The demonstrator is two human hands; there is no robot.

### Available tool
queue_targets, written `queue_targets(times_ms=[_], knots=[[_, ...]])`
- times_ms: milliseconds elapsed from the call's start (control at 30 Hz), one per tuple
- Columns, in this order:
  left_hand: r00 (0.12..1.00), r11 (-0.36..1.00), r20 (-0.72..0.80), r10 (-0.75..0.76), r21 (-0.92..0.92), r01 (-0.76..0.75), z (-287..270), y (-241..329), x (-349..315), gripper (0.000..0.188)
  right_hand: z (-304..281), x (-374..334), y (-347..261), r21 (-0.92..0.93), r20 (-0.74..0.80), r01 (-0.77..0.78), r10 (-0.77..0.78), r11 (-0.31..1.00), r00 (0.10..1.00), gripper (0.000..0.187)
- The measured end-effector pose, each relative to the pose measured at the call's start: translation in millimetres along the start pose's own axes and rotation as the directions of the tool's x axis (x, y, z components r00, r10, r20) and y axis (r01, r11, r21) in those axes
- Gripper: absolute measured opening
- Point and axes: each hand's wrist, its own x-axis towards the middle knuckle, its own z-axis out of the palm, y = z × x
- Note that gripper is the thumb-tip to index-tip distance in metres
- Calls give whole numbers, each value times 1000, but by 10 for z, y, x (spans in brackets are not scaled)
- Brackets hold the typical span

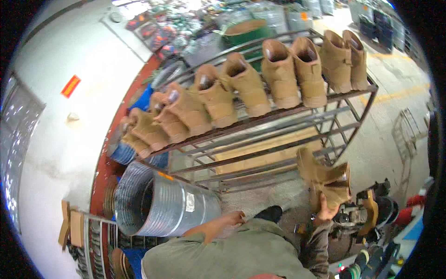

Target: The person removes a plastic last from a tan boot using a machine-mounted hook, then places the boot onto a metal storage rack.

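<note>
My right hand grips a tan suede boot from below and holds it up in front of the lower shelves of a metal rack. The rack's top shelf carries a long row of matching tan boots, standing side by side. My left hand lies close to my olive-green shirt, forearm bent across my body. Nothing shows in it, and its fingers are too small to read.
A ribbed metal drum lies on its side left of me, below the rack. A black and orange machine stands at the right. A white wall runs along the left, and cluttered goods sit beyond the rack.
</note>
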Motion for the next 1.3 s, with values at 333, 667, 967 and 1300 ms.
queue_targets(times_ms=[333, 667, 967, 1300], knots=[[915, 895, 74, 397, -252, -368, -644, -660, 744, 23, 757, 1447, 70, 14, -145, 49, -46, 999, 988, 63], [997, 914, 50, -57, -399, 72, -1043, -660, 1176, 26, 892, 3936, 738, -805, -40, 92, -208, 586, 977, 82], [948, 967, 310, 77, -256, 5, -1088, -486, 1548, 17, 450, 1364, 140, -628, 179, 311, -257, 713, 950, 60], [842, 970, 539, -23, 216, -112, -529, 1495, 2121, 18, -2030, -3199, -1635, -492, -869, -565, -341, 662, 358, 26]])
